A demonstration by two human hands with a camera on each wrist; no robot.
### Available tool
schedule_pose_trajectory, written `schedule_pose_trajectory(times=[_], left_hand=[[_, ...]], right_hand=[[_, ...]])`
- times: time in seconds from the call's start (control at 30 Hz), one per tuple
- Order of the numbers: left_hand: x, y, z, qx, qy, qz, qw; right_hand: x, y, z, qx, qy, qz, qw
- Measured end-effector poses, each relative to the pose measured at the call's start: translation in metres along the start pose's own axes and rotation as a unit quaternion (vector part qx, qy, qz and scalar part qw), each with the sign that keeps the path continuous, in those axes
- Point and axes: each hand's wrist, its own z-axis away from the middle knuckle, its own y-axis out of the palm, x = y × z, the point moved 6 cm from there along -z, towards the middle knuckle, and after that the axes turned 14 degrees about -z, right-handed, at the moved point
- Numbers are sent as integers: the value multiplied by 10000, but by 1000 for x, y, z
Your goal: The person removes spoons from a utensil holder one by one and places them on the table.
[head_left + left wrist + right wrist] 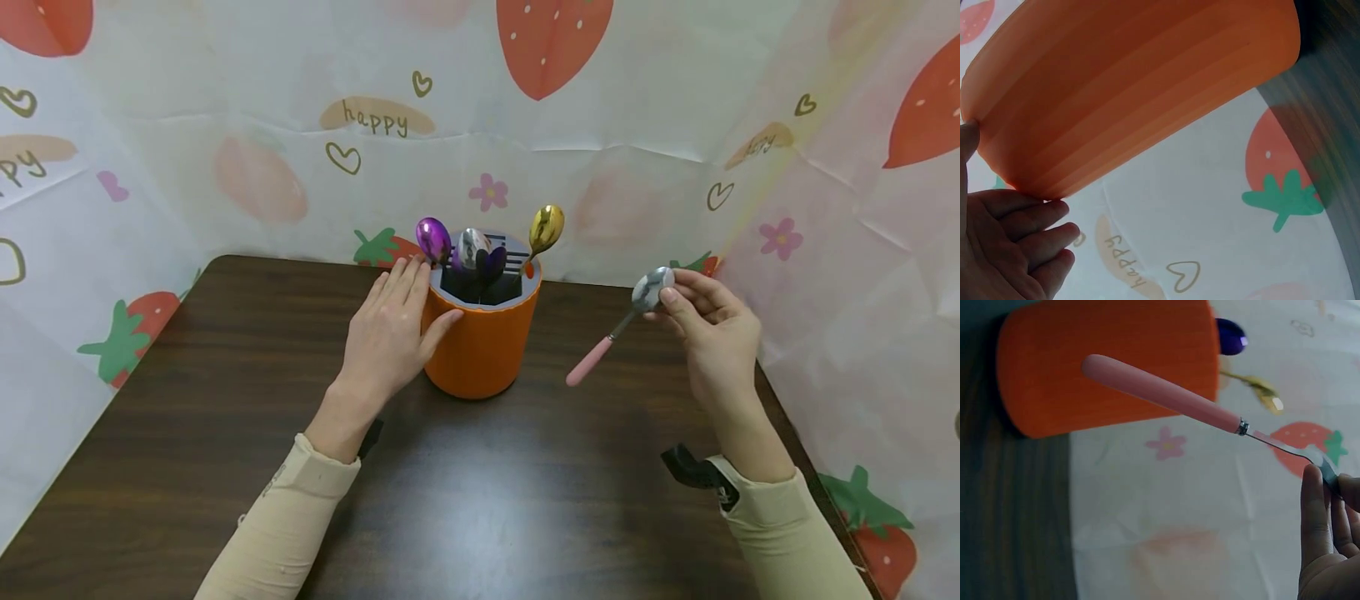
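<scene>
My right hand [712,337] pinches the bowl of a spoon [589,361] between thumb and fingers, right of an orange utensil holder [480,354]. The spoon's pink handle points down and left in the head view; in the right wrist view its handle [1166,395] crosses in front of the holder. Straight fingers of my left hand [390,337] rest along the holder's left side, thumb at its front rim. Bowl-up inside the holder stand a purple spoon [432,239], a silver spoon [471,248], a dark purple spoon [492,263] and a gold spoon [547,227].
The holder stands upright on a dark wooden table [465,500], near its back edge. A pale sheet [630,92] printed with strawberries, hearts and flowers hangs behind the table and along both sides.
</scene>
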Motion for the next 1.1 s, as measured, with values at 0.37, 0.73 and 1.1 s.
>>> schedule_pose_trajectory(times=[0.37, 0.73, 1.1], left_hand=[[0, 0, 0, -75, -6, -5, 10000], [-1, -2, -1, -61, -22, -5, 10000], [-1, -1, 0, 6, -43, 8, 10000]], right_hand=[[-63, -27, 14, 214, 1166, 676, 9906], [-121, -30, 23, 834, 2147, 1320, 9641], [-157, -31, 25, 1138, 2789, 1514, 9415]])
